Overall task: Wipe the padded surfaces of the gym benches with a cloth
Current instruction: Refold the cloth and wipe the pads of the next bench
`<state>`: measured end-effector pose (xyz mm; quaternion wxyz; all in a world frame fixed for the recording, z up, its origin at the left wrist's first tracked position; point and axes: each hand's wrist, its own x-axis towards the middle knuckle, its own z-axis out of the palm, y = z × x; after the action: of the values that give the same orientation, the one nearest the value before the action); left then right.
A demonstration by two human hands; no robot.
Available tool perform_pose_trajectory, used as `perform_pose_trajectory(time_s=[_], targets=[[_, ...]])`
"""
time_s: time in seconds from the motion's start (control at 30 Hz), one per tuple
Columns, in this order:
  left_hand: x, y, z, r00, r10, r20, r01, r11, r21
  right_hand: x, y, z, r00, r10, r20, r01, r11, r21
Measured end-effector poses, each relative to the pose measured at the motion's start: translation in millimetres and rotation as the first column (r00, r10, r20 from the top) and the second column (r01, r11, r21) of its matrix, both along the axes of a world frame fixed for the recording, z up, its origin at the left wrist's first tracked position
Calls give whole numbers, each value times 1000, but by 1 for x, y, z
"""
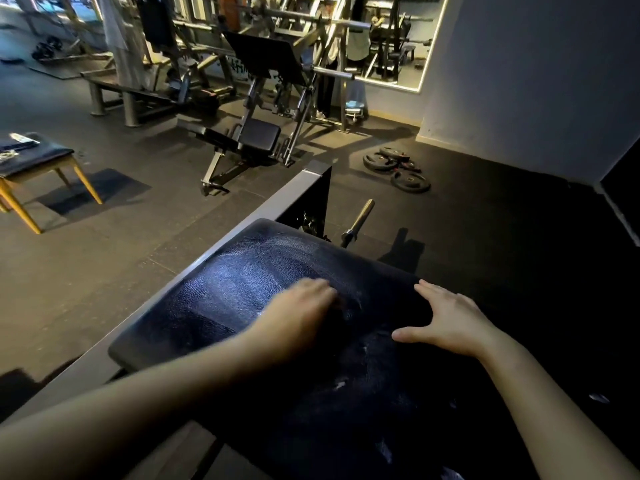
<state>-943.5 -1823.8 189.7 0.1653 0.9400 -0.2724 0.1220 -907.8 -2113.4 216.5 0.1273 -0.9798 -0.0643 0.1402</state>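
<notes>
- Gym bench pad: black, textured, tilted, in front of the person. Pale streaks show on its upper half and white flecks nearer the body.
- Left hand: palm down on the middle of the pad and blurred. I cannot tell whether the fingers are flat or curled round anything.
- Cloth: not clearly visible. A dark patch under the left fingertips may be it.
- Right hand: spread wide, flat on the pad's right edge, holding nothing.
- Risk, missed areas: a dark cloth on a dark pad in dim light makes skipped strips likely, especially the shadowed near end where the flecks sit.
- Risk, slip: the right hand braces at the very edge, and a damp surface could let it slide off.
- Risk, knocks: a wide sweep left could strike the steel frame rail just beside the pad.
- Risk, footing: a barbell end and weight plates lie on the floor beyond the pad.
</notes>
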Motion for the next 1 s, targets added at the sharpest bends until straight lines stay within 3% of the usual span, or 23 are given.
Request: perform_pose_trajectory(time_s=[0.07, 0.13, 0.2, 0.27, 0.37, 0.43, 0.5, 0.6, 0.7, 0.8, 0.87, 0.93, 1.0], targets=[[30, 66, 9, 961, 277, -2, -276, 958, 84, -1, 4, 1, 1000, -6, -4, 6, 1000, -10], [67, 105, 20, 860, 511, -13, -509, 858, 68, -1, 6, 0, 1000, -17, -10, 17, 1000, -20], [75, 83, 25, 829, 555, -67, -559, 827, -60, 0, 8, 1, 999, -37, -4, 37, 999, -8], [53, 20, 22, 893, 427, -142, -443, 890, -110, -1, 10, 3, 998, -67, -1, 67, 998, 2], [-29, -50, 14, 988, 15, -152, -36, 990, -138, -9, 13, 5, 995, -94, 24, 94, 996, 0], [-64, -25, 3, 991, -130, -36, 123, 979, -160, -22, 16, 4, 991, -113, 73, 114, 993, -2], [-61, 30, 3, 1000, -24, 7, 24, 989, -143, -38, 23, 3, 980, -135, 145, 133, 991, 19], [-14, 114, 14, 924, 379, -57, -381, 924, -30, -66, 43, 4, 973, -116, 199, 111, 993, 38], [3, 125, 22, 838, 537, -98, -546, 826, -140, -91, 60, 0, 974, -86, 211, 89, 996, -6], [-36, 40, 15, 929, 333, -160, -361, 910, -204, -103, 69, -3, 979, -92, 181, 99, 995, -27], [-88, -9, 8, 987, 98, -127, -123, 970, -211, -107, 72, -3, 981, -110, 161, 117, 993, -33], [-123, -1, -2, 997, -63, -35, 55, 979, -198, -111, 73, -6, 980, -124, 152, 130, 991, -27], [-125, 52, -4, 1000, 5, 18, -2, 985, -175, -116, 75, -7, 978, -141, 152, 147, 989, -26]])
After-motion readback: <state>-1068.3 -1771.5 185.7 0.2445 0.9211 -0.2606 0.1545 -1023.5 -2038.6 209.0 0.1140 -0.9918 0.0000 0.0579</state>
